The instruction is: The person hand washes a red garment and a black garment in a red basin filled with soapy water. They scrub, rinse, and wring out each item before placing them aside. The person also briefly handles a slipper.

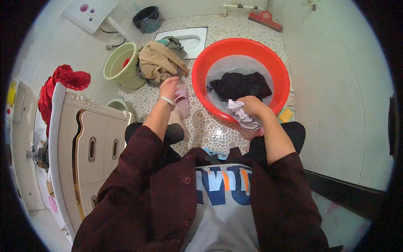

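A large red basin (282, 71) on the floor holds sudsy water and a soaked dark garment (241, 85). At its near rim my right hand (254, 106) is closed around a crumpled pale lilac cloth (243, 116), which hangs over the rim toward me. My left hand (169, 88) is in the air left of the basin, holding nothing, its fingers loosely stretched. Just beyond it lies a heap of clothes with a tan garment (158, 61) on top. The lilac cloth's full shape is bunched up and hidden.
A pale green bucket (110, 71) stands left of the heap. Behind are a squat toilet (201, 35), a dark bin (147, 20) and a red floor squeegee (265, 21). A yellow block (286, 115) lies right of the basin. A cabinet (98, 130) with red cloth (69, 80) flanks my left.
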Demonstrator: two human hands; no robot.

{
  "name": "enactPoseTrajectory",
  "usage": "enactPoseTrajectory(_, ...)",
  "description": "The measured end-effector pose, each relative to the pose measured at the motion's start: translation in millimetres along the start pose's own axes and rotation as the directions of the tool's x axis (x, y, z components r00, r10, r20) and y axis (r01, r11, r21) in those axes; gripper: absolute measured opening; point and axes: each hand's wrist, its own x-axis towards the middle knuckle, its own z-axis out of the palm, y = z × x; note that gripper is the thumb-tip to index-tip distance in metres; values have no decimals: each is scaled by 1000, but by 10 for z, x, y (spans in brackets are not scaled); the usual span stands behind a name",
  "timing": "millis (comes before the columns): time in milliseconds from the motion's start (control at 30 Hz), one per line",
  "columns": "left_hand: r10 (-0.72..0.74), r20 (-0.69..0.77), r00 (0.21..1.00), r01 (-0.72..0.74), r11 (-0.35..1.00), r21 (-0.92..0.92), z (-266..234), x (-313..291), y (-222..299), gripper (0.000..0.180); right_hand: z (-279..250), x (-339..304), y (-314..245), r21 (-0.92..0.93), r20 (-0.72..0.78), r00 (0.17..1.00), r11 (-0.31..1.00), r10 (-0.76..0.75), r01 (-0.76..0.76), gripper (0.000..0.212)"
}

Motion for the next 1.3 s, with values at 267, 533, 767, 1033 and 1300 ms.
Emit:
enactPoseTrajectory(267, -228, -157, 961, 258, 944, 208, -490, 885, -1188, 25, 112, 259, -264, -137, -135, 989, 990, -65, 46, 27)
enactPoseTrajectory(533, -249, -176, 952, 304, 757, 579, -428, 1817, -2441, 42, 254, 479, -436, 115, -174, 974, 979, -145, 166, 37)
enactPoseTrajectory(767, -155, -275, 949, 269, 854, 446, 62, 2367, -2863, 45, 266, 613, -381, 332, -99, 994, 943, 38, -2, 51)
enactPoseTrajectory(1033, -159, -356, 921, 235, 955, 179, -172, 2473, -2720, 36, 297, 671, -359, 364, -106, 994, 931, 17, 23, 48)
enactPoseTrajectory(1300, 33, 417, 908, 354, 468, -809, -267, 1606, -1361, 42, 262, 626, -370, 349, -258, 966, 931, -10, 103, 32)
